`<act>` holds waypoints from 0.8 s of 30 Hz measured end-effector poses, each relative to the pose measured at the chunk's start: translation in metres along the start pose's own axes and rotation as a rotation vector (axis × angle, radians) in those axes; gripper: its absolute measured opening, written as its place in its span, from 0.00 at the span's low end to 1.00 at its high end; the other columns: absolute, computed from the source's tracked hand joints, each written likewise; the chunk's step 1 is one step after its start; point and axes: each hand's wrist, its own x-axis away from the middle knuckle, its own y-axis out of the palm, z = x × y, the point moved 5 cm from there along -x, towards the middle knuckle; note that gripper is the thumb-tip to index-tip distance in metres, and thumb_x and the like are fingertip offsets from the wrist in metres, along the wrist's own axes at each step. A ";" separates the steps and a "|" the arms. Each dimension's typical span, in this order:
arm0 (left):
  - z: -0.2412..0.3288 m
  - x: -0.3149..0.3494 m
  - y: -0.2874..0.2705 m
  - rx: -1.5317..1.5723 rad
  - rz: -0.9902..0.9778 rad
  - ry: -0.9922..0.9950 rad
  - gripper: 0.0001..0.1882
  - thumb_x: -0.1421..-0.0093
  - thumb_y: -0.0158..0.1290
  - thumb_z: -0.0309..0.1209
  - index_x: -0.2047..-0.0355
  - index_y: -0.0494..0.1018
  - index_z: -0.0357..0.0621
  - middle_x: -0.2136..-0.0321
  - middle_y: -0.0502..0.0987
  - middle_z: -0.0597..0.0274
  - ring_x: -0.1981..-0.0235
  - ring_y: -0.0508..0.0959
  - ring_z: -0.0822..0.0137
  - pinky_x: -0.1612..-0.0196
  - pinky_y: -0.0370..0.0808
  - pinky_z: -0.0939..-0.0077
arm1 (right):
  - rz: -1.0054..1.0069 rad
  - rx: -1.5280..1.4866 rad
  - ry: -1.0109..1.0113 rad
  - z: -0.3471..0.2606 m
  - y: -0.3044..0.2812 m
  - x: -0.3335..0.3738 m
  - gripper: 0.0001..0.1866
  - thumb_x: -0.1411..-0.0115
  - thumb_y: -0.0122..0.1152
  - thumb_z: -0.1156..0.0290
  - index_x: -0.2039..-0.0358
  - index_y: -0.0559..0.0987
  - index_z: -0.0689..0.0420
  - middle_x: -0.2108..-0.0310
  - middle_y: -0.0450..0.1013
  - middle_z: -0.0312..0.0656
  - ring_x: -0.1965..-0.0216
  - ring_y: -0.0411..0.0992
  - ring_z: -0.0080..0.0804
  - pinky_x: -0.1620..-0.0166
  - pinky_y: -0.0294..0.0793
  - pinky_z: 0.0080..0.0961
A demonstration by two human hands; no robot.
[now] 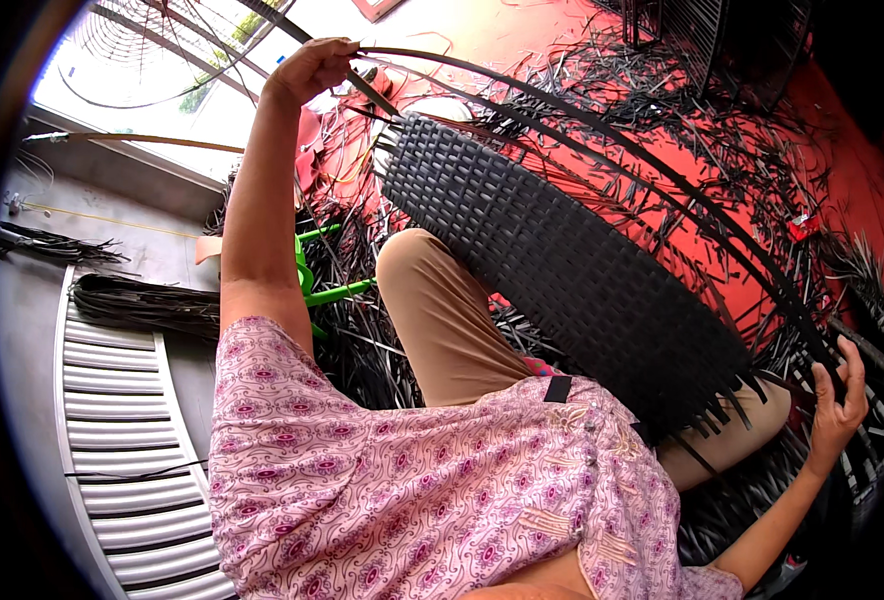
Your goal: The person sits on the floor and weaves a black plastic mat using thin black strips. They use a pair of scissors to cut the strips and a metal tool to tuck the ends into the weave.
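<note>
A tightly woven black wicker panel (552,250) lies slantwise across my knees, with loose strip ends along its near right edge. My left hand (314,68) is raised beyond its far left end, fingers closed on a flat black plastic strip (562,108). That strip bows in a long arc above the panel's far side and comes down to my right hand (838,405). There it runs between the thumb and the spread fingers, loosely held. A second dark strip follows much the same curve below the first. Where the strip ends is hidden.
Black strip offcuts (652,95) litter the red floor (522,40). At the left stand a white slatted piece (127,435) and a bundle of black strips (147,303). A green plastic object (337,292) shows beside my left knee. Dark frames (732,45) stand at the back right.
</note>
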 end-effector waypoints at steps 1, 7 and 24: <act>-0.001 0.000 0.001 0.028 -0.003 -0.010 0.17 0.28 0.52 0.33 0.76 0.62 0.54 0.85 0.54 0.81 0.86 0.53 0.82 0.83 0.48 0.81 | 0.038 0.029 -0.079 0.001 -0.002 0.002 0.21 0.34 0.66 0.72 0.41 0.77 0.60 0.67 0.70 0.38 0.69 0.65 0.25 0.65 0.68 0.23; -0.016 -0.002 0.003 0.267 0.117 -0.013 0.12 0.31 0.54 0.33 0.71 0.72 0.40 0.88 0.59 0.80 0.88 0.54 0.82 0.84 0.50 0.82 | 0.016 -0.060 -0.291 -0.027 -0.010 0.008 0.26 0.27 0.55 0.57 0.38 0.73 0.64 0.60 0.72 0.44 0.62 0.68 0.34 0.56 0.70 0.30; -0.109 -0.031 -0.083 -0.305 0.271 0.160 0.09 0.29 0.49 0.37 0.55 0.72 0.47 0.79 0.65 0.71 0.81 0.61 0.75 0.77 0.58 0.76 | -0.408 -0.559 0.280 -0.029 0.023 0.014 0.20 0.32 0.62 0.60 0.44 0.79 0.57 0.71 0.77 0.34 0.71 0.72 0.20 0.65 0.70 0.22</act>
